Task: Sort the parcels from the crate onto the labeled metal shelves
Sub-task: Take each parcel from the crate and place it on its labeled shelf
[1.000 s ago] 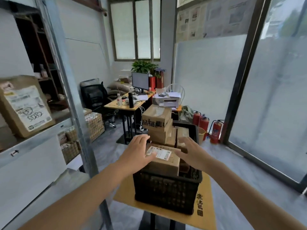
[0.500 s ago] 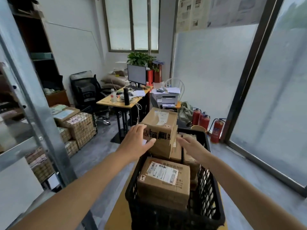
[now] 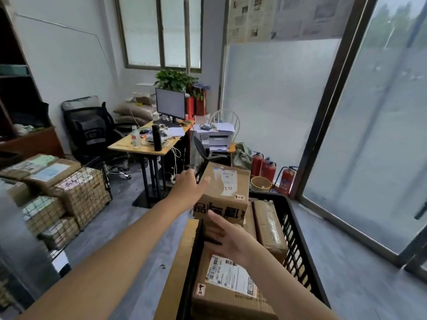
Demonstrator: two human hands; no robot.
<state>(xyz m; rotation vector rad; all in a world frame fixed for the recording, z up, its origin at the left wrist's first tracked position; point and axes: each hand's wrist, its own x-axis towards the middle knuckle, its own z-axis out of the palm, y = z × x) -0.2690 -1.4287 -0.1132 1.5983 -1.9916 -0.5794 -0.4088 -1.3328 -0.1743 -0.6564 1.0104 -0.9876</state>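
A black plastic crate [image 3: 291,218] stands on a wooden table [image 3: 182,262] at lower centre and holds several cardboard parcels. The top parcel [image 3: 227,195], with black printed characters and a white label, sits on the stack at the crate's far left. My left hand [image 3: 188,189] lies against its left side, thumb on the top edge. My right hand [image 3: 228,237] reaches under its front lower edge with straight fingers. A labelled parcel [image 3: 228,287] lies flat at the near end. Two parcels [image 3: 269,225] stand on edge at the right. The metal shelf post [image 3: 20,239] is blurred at lower left.
A wire cage [image 3: 80,192] stacked with boxes stands left on the floor. Behind the crate are a desk [image 3: 147,147] with a monitor, a printer, a yellow bucket [image 3: 261,184] and red fire extinguishers [image 3: 268,169]. A glass door fills the right side.
The view has swung right, away from the shelf, and closer to the crate. Both hands moved from the flat front parcel up to the top parcel on the stack.
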